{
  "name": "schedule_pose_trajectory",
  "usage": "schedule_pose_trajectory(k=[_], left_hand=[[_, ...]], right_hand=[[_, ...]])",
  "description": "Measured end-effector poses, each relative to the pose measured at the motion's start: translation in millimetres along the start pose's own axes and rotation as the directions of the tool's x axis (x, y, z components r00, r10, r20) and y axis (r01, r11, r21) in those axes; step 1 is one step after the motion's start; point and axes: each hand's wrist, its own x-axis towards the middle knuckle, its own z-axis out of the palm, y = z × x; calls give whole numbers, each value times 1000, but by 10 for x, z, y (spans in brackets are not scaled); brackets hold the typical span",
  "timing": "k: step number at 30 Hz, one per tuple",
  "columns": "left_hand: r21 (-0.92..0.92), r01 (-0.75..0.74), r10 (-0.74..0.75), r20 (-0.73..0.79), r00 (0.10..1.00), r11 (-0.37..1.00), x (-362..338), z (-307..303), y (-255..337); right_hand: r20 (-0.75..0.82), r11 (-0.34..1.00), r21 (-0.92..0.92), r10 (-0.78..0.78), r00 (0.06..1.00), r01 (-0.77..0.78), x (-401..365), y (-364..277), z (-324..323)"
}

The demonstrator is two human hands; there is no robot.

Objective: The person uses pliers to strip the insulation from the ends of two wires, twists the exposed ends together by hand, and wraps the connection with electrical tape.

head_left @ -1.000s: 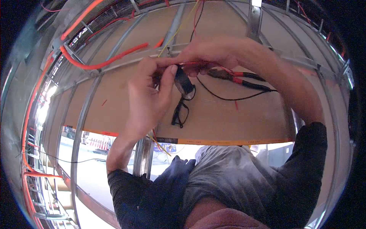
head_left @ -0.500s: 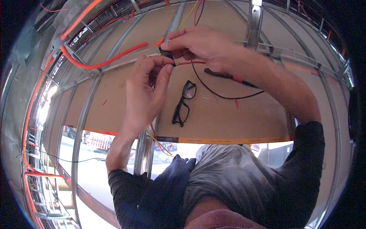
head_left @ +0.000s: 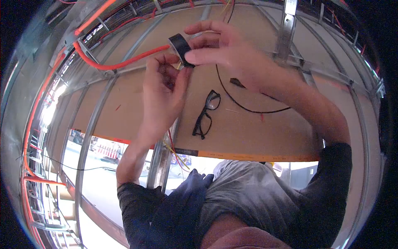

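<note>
My right hand [head_left: 219, 52] grips a roll of black tape [head_left: 180, 48] between thumb and fingers, up against the brown ceiling board [head_left: 248, 133]. Just below it, my left hand [head_left: 163, 93] pinches the bundle of thin wires [head_left: 171, 143], which runs down past my wrist in red and yellow strands. The tape roll sits right above my left fingertips. A black wire [head_left: 244, 108] loops across the board to the right of my hands.
Black-framed glasses [head_left: 206, 114] lie on the board beside my left hand. Pliers [head_left: 237, 82] show partly behind my right wrist. Orange conduit [head_left: 120, 62] and metal ceiling rails [head_left: 93, 124] cross the upper left. Below is my grey shirt [head_left: 248, 195].
My right hand lifted the black tape roll up and turned it over the wire joint. The red wire end seen between my fingers is now hidden. The view shifted slightly down.
</note>
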Motion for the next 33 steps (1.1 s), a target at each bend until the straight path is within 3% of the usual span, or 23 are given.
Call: schedule_pose_trajectory(k=[2, 4, 5, 7, 8, 10, 11, 13, 14, 16, 17, 19, 21, 22, 24, 25, 27, 28, 30, 33], left_hand=[[-5, 20, -20, -22, 1000, 1000, -8, -19, -8], [-19, 193, -191, 57, 980, 981, -6, -53, -12], [-20, 192, -191, 53, 980, 981, -7, -74, -28], [50, 341, -343, 228, 911, 939, -22, -137, -71], [50, 340, -343, 224, 912, 939, -1, -173, -77], [-241, 562, -418, 458, 785, 791, 65, -252, -76], [-242, 561, -419, 454, 787, 792, 87, -290, -64], [-488, 683, -386, 577, 720, 544, 117, -349, -39], [-488, 682, -387, 575, 721, 545, 111, -350, -34], [-288, 622, -438, 503, 745, 728, 99, -320, -20], [-288, 622, -437, 503, 745, 728, 91, -302, -2], [-147, 480, -390, 405, 827, 865, 79, -278, 49], [-155, 435, -351, 385, 854, 887, 61, -278, 65], [-162, 385, -307, 366, 878, 908, 46, -272, 69], [-194, 342, -262, 344, 902, 920, 6, -230, 58], [-224, 289, -210, 321, 924, 931, 6, -199, 62], [-167, 194, -141, 284, 948, 967, 6, -136, 110], [-103, 104, -77, 242, 967, 989, 9, -114, 128], [-75, 43, -26, 221, 975, 996, 7, -80, 112], [41, -82, 74, 174, 982, 996, 1, -71, 129]], right_hand=[[30, 999, -36, -29, 999, 30, -92, -40, -5], [58, 995, -74, -59, 997, 63, -168, -57, 9], [53, 988, -142, -52, 997, 60, -203, -64, 23], [51, 976, -210, -45, 998, 55, -300, -76, 53], [27, 968, -250, -21, 999, 27, -352, -83, 66], [9, 957, -290, 0, 1000, 2, -476, -69, 86], [30, 930, -363, -46, 998, 54, -559, -10, 89], [59, 895, -433, -92, 994, 108, -705, 141, 99], [71, 851, -506, -121, 990, 140, -774, 237, 109], [84, 800, -575, -149, 985, 170, -814, 275, 102], [104, 775, -604, -155, 982, 186, -812, 267, 88], [126, 747, -632, -162, 979, 205, -799, 222, 45], [-34, 752, -652, -158, 987, 98, -786, 115, -4], [-33, 753, -651, -153, 988, 95, -734, 35, -41], [-73, 589, -801, -275, 959, 108, -566, -98, -164], [-80, 587, -803, -278, 957, 104, -494, -60, -217], [-83, 807, -588, 10, 997, -57, -370, 20, -260], [-90, 806, -589, 6, 996, -58, -346, 12, -242], [-11, 926, -247, 291, 957, -284, -277, -13, -164], [-55, 876, -300, 380, 923, -378, -145, -20, -151]])
